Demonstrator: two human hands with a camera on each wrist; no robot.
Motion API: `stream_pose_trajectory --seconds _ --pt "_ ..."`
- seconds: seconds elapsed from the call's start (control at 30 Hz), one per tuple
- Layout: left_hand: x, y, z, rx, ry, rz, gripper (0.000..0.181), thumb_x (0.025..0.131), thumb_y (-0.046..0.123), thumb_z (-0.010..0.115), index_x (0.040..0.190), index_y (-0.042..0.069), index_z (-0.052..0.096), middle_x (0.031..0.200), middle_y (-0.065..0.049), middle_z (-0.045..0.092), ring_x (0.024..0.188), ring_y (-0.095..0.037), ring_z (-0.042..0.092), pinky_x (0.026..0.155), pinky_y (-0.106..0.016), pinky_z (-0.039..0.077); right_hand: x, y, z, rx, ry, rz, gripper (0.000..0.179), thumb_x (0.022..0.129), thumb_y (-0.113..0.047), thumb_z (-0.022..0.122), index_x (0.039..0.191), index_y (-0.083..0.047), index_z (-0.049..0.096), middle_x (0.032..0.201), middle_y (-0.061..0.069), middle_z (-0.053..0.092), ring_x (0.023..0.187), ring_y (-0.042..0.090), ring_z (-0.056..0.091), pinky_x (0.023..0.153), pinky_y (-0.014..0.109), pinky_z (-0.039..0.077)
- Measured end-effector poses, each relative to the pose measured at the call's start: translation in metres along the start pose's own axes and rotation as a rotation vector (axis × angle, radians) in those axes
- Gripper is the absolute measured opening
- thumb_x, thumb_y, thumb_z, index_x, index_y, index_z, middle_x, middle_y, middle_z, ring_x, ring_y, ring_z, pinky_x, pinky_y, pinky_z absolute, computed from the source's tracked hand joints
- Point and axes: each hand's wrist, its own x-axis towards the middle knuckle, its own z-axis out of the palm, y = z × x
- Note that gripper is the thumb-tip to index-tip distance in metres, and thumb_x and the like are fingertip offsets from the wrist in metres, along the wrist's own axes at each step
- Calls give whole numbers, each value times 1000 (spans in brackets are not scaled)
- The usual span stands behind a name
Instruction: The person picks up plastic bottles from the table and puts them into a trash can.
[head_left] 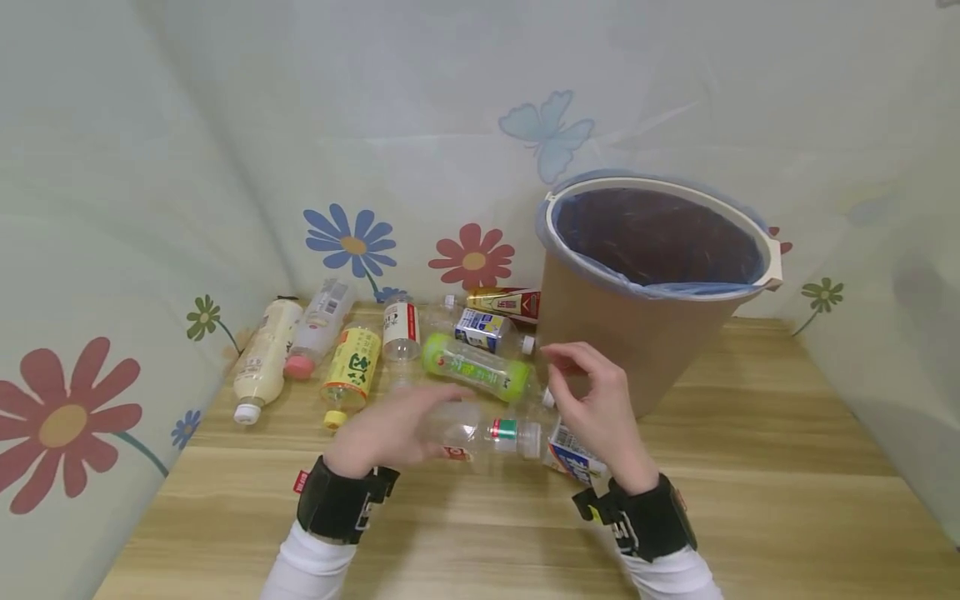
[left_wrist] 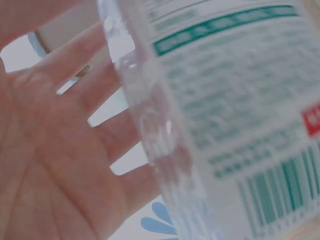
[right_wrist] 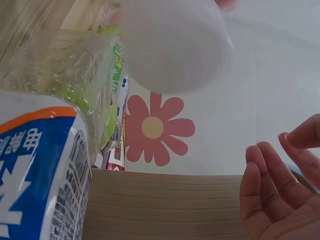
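Note:
A clear plastic bottle [head_left: 474,427] with a green, white and red label lies sideways in my left hand [head_left: 397,421], fingers on the far side and thumb on the near side. In the left wrist view the bottle's label [left_wrist: 235,100] is blurred, and the fingertips are partly hidden behind it. The bottle's white end [right_wrist: 175,47] points towards the right wrist camera. My right hand [head_left: 596,400] hovers by the bin with loosely bent fingers and holds nothing. Just under it lies a bottle with a blue and white label [head_left: 573,454].
A tall brown bin [head_left: 600,333] lined with a blue bag stands at the back right. Several bottles lie left of it, among them a green-labelled one [head_left: 476,367], a yellow-labelled one [head_left: 352,362] and a cream one [head_left: 266,354]. A red and gold carton [head_left: 506,302] lies against the back wall.

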Motion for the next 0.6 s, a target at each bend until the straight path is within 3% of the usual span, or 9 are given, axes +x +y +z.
stream_pose_trajectory --seconds 0.23,0.47,0.6 --pt "0 -5 -4 -5 159 -37 83 75 17 78 146 21 36 139 -3 50 121 -22 50 97 -42 46 3 -20 -3 17 20 49 25 82 15 56 103 6 64 95 16 66 83 28 62 71 46 52" --pt "6 -8 -2 -15 361 -19 89 75 20 78 149 22 28 140 -6 49 111 -24 57 93 -42 49 2 -14 0 62 18 85 29 83 13 56 110 3 62 100 16 66 90 27 62 75 38 54" --pt "9 -6 -2 -78 465 -23 88 78 23 77 150 25 26 139 -8 50 112 -26 57 95 -43 48 0 -2 6 112 6 122 36 83 13 56 116 0 59 104 13 66 92 25 62 78 30 53"
